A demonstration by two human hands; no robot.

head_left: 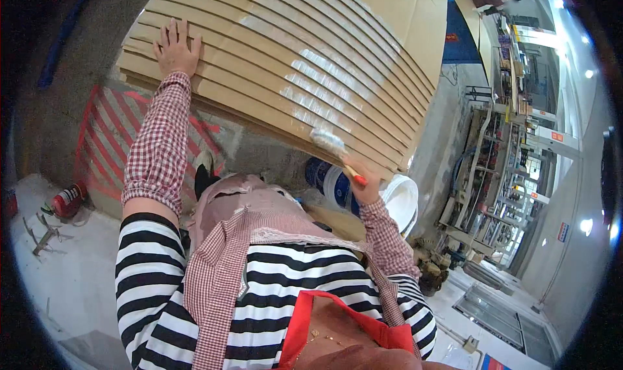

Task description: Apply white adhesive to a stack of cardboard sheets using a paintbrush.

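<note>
head | left hand (175, 49) flat on slatted panel (272, 59) | right hand (365, 187) grips brush (332, 146)

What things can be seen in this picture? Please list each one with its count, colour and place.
grooved wooden panel: one, light brown with white wet patches, upper middle
paintbrush: one, whitish bristles, orange handle, at the panel's lower edge
bucket: one, blue and white, under the panel
white lid or basin: one, right of the bucket
fire extinguisher: one, red, on the floor at left
red striped floor marking: one, left of the panel
metal racks: several, grey, at right
left hand: flat on the panel, checked sleeve
right hand: shut on the paintbrush handle
</note>
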